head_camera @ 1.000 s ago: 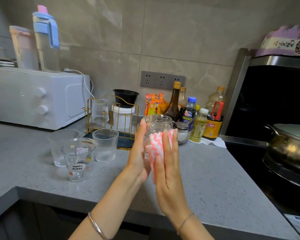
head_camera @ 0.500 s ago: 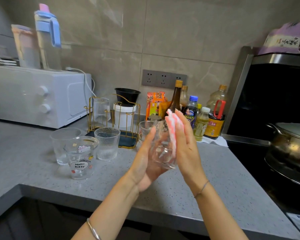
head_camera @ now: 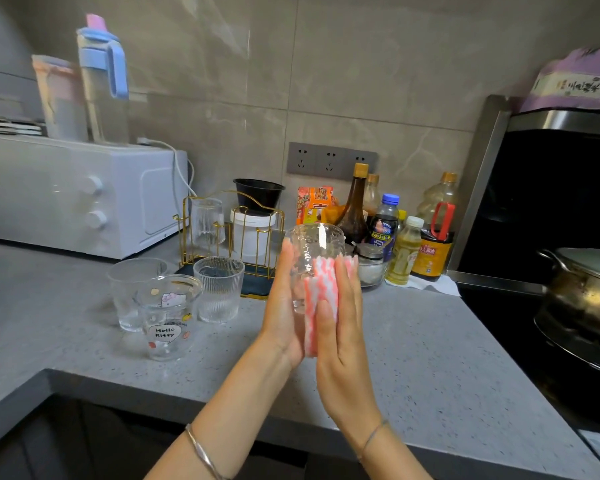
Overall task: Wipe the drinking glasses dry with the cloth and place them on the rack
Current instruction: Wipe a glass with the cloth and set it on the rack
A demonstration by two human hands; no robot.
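The left hand [head_camera: 284, 306] and right hand [head_camera: 340, 327], fingers straight, sandwich a textured glass [head_camera: 312, 251] above the counter [head_camera: 413, 358] near its front edge. The right palm presses the pink-white cloth [head_camera: 321, 285] against it. The gold rack [head_camera: 229, 233] stands behind.

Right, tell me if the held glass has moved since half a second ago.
Yes. The glass has tipped back upright, its rim now higher against the brown bottle behind it.
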